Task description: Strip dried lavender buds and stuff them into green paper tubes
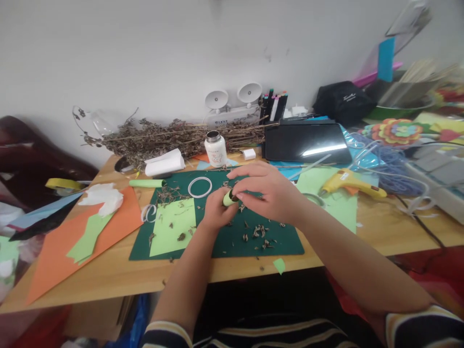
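My left hand (216, 210) is wrapped around a rolled light-green paper tube (227, 198), its dark mouth tilted up toward the right. At that mouth, the fingertips of my right hand (266, 191) are drawn together; what they pinch, if anything, is hidden. Both hands are over a dark green cutting mat (224, 244). Crumbled dried leaves (259, 232) lie scattered on the mat below my right hand. Left of my hands are a light-green paper sheet (170, 222) with leaf bits on it and a white ring (200, 187). Another green paper tube (147, 183) rests at the mat's far left corner.
Behind the mat stand an open white bottle (216, 147) and a heap of dried plant stems (155, 137). A black tablet (308, 142) and a yellow glue gun (350, 183) lie to the right. Orange paper (68, 251) covers the table's left side.
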Motion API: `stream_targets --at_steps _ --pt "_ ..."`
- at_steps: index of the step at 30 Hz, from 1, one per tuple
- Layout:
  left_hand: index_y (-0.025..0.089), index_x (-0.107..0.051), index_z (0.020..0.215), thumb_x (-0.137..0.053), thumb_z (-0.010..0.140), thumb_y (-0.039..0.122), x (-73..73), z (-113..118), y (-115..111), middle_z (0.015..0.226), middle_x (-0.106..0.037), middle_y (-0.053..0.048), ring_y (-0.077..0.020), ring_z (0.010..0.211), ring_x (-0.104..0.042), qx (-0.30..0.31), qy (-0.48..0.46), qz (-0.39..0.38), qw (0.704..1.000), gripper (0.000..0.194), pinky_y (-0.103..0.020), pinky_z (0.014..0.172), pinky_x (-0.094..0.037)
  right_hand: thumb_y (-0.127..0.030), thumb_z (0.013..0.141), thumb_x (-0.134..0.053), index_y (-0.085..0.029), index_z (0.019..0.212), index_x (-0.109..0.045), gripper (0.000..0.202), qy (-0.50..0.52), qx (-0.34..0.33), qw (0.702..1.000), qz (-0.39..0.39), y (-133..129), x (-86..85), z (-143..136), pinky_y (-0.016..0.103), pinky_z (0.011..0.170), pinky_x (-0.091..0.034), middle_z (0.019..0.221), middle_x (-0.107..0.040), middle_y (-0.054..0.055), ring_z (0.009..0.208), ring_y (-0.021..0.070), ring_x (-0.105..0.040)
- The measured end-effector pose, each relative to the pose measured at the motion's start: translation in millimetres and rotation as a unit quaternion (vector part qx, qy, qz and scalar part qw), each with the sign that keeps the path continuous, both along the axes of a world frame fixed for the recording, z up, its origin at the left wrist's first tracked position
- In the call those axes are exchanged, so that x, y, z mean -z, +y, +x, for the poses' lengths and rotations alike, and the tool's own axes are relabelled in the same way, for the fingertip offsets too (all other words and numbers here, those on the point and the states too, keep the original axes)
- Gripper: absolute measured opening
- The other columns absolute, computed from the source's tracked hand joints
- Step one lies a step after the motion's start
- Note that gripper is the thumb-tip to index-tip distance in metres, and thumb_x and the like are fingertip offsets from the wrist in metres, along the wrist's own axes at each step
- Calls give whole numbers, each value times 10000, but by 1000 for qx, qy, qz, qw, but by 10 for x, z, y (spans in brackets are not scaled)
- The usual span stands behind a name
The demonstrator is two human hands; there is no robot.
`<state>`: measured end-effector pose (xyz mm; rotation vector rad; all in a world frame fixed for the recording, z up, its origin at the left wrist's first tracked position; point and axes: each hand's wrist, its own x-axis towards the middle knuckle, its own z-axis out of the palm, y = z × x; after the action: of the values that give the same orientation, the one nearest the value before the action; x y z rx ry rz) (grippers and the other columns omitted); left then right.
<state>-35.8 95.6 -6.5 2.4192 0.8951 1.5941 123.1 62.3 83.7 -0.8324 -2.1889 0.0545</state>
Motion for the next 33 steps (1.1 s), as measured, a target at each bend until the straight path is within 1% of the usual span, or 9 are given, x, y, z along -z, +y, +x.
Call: stream_targets --at_steps 5,10,12,15,19,20,22,26,33 --pt "182 -501 726 -533 713 186 17 -1 10 600 -522 23 -85 530 -459 22 -16 -10 1000 35 -197 497 -361 -255 826 -456 -184 626 -650 288 -36 4 999 37 -10 -80 -21 393 824 -424 1044 -660 38 954 203 -573" --pt "185 -524 736 -574 708 211 71 9 10 641 -541 23 -88 568 -480 19 -46 -91 995 63 -209 531 -376 -210 837 -429 -180 668 -635 268 8 -5 999 41 -26 -175 80 350 838 -446 1009 -664 40 928 162 -589" --pt "183 -517 708 -579 711 232 90 19 12 639 -533 23 -91 572 -477 8 -72 -140 988 79 -222 554 -388 -175 830 -430 -183 739 -630 220 68 23 997 32 -48 -118 175 326 825 -460 983 -659 45 927 145 -590" --pt "179 -491 655 -568 727 274 104 33 18 614 -511 17 -101 570 -476 6 -126 -219 968 141 -249 571 -403 -151 816 -458 -183 784 -614 162 105 57 993 14 -110 176 334 308 794 -476 919 -657 45 888 132 -600" --pt "178 -483 638 -568 725 283 126 58 36 603 -508 12 -108 566 -488 10 -177 -255 951 160 -266 568 -412 -193 805 -498 -185 772 -634 141 -53 69 992 -95 -209 737 476 339 794 -469 896 -674 49 867 159 -609" --pt "178 -485 644 -572 720 280 138 65 45 603 -509 14 -108 564 -490 5 -189 -253 949 154 -268 569 -416 -243 820 -495 -186 756 -641 169 -99 75 984 -131 -234 841 486 345 792 -463 912 -674 51 867 168 -607" --pt "179 -483 652 -576 717 281 164 75 62 601 -511 17 -107 562 -494 -5 -207 -248 946 152 -272 574 -422 -352 842 -473 -192 841 -656 244 -182 102 959 -192 -291 961 475 363 784 -450 956 -668 64 880 194 -602" --pt "180 -477 655 -570 726 294 204 77 84 599 -511 19 -105 562 -500 -5 -215 -244 945 163 -274 579 -433 -459 827 -465 -212 1135 -560 405 -301 128 912 -249 -396 930 356 373 755 -437 1018 -638 87 920 243 -591" --pt "185 -463 690 -560 740 283 210 106 59 611 -505 26 -94 563 -487 -6 -181 -232 956 146 -250 569 -426 -331 876 -379 -185 992 -566 264 -372 164 866 -290 -413 779 153 311 701 -398 915 -631 79 866 216 -596"
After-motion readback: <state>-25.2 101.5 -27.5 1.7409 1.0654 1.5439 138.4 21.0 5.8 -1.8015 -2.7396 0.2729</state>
